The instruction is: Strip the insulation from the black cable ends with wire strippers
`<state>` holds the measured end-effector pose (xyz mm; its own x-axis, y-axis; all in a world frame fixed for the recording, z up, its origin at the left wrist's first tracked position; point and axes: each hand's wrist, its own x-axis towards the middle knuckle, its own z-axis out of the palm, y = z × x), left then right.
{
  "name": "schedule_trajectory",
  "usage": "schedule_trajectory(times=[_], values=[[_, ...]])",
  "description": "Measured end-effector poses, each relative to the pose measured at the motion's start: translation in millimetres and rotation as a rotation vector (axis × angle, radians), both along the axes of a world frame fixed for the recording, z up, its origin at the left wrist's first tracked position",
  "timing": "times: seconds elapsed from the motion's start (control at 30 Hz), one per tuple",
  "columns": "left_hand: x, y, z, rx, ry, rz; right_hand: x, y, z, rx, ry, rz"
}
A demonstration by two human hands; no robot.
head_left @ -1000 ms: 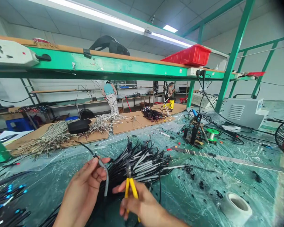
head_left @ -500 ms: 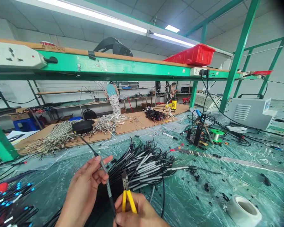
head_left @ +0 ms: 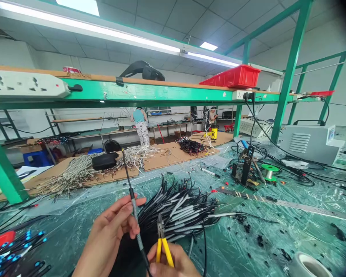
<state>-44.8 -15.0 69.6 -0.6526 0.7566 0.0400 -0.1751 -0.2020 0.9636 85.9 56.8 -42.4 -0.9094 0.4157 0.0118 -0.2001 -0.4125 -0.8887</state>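
Note:
My left hand pinches a thin black cable with a grey corrugated sleeve on its middle part. The cable's upper end points up and away, with a small yellowish tip. In my right hand is a pair of diagonal cutters with yellow handles, jaws pointing upward. The right thumb also presses on the lower black part of the same cable. Just beyond both hands lies a heap of black cables, many with grey sleeves.
Blue-tipped black cables lie at the left. A steel ruler, a solder spool and a white tape roll are on the right. Bundled pale wires rest on cardboard behind. A green shelf spans above; two people stand farther back.
The camera view has shifted slightly, so the bench sits lower in the picture. Both hands, with cable and cutters, appear a little farther right; the cable's upper part stands more upright.

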Motion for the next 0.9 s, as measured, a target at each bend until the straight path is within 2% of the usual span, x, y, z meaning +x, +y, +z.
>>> schedule_trajectory(times=[0.13,0.3,0.4,0.57,0.7,0.77,0.9], values=[[0.3,-0.1,-0.1,-0.016,0.048,-0.006,-0.8,0.2,-3.2,-0.047,0.015,-0.022],[-0.9,2.0,-3.7,-0.011,0.087,0.028,1.5,3.8,0.0,-0.014,0.007,-0.034],[3.1,6.7,-11.0,-0.038,0.073,0.058,5.6,6.0,6.5,0.049,0.036,-0.043],[16.2,16.5,-28.1,-0.097,0.084,0.036,13.3,15.6,22.6,0.200,0.082,-0.182],[17.0,18.8,-38.0,-0.146,0.186,0.040,16.9,27.3,32.1,0.193,0.104,-0.239],[14.8,19.3,-41.6,-0.208,0.291,-0.022,17.4,32.1,34.5,0.151,0.142,-0.271],[10.7,18.5,-48.9,-0.448,0.344,-0.349,15.9,38.3,35.2,0.068,0.176,-0.354]])
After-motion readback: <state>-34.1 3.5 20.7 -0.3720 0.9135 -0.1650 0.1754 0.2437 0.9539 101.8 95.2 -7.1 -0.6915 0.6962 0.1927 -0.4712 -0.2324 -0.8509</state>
